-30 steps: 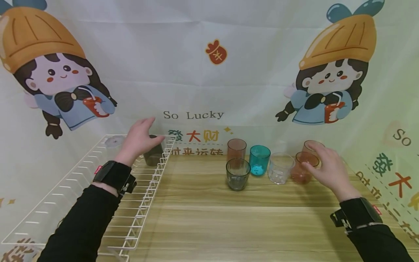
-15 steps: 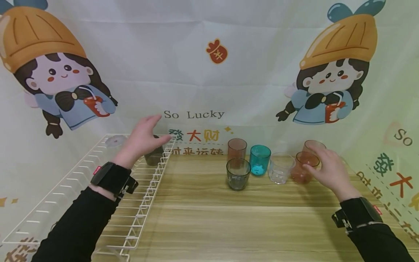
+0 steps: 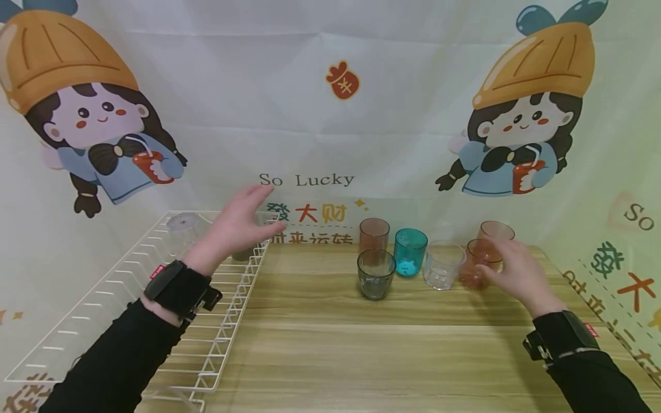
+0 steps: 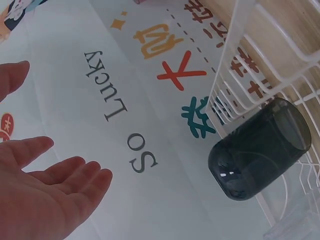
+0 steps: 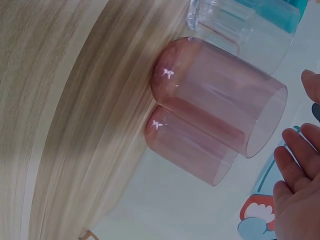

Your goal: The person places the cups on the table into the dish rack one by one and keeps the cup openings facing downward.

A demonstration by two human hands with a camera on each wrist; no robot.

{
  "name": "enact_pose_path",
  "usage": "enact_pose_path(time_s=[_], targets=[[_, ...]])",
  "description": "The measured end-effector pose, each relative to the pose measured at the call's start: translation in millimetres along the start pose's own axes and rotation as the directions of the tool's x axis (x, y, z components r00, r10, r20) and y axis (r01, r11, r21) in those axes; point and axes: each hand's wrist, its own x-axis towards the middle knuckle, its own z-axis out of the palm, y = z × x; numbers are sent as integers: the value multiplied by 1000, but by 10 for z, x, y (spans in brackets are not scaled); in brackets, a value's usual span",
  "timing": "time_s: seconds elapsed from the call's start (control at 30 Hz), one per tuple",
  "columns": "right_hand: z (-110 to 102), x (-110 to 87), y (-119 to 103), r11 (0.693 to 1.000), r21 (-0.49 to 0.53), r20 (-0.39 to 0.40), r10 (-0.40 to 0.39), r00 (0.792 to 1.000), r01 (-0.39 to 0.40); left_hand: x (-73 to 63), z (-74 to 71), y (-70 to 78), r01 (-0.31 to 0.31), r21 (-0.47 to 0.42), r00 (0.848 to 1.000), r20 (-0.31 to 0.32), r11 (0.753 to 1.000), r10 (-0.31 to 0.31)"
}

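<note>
The step in hand looks like a reach, the right hand (image 3: 518, 274), at the right of the head view, spread loosely beside two pink, transparent drinking tumblers, the nearer one (image 5: 215, 90) and the farther one (image 5: 185, 145), with nothing in its grasp. Taking one would call for lowering the fingers and curling them round its side. The left hand (image 3: 234, 226), fingers relaxed and thumb apart, hangs empty over the white wire rack (image 3: 225, 357) at left, where a dark grey, transparent tumbler (image 4: 260, 150) stands upside down. Against a second ago, the left hand has drifted rightward, uncovering more of the clear tumbler (image 3: 183, 229); the right has barely shifted.
</note>
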Motion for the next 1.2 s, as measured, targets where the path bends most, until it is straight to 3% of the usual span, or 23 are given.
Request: enact_pose_path(time_s=[0.17, 0.4, 0.93, 1.2], targets=[[18, -5, 9, 1000, -24, 7, -8, 1000, 8, -13, 14, 66, -28, 14, 999, 42, 1000, 27], [26, 8, 9, 1000, -27, 24, -10, 1000, 10, -62, 36, 173, -21, 54, 991, 132, 998, 14], [119, 18, 46, 997, -61, 61, -33, 998, 36, -156, 146, 347, -98, 93, 956, 284, 991, 68], [151, 39, 23, 995, -71, 55, -69, 996, 73, -215, 201, 456, -158, 96, 941, 316, 983, 120]])
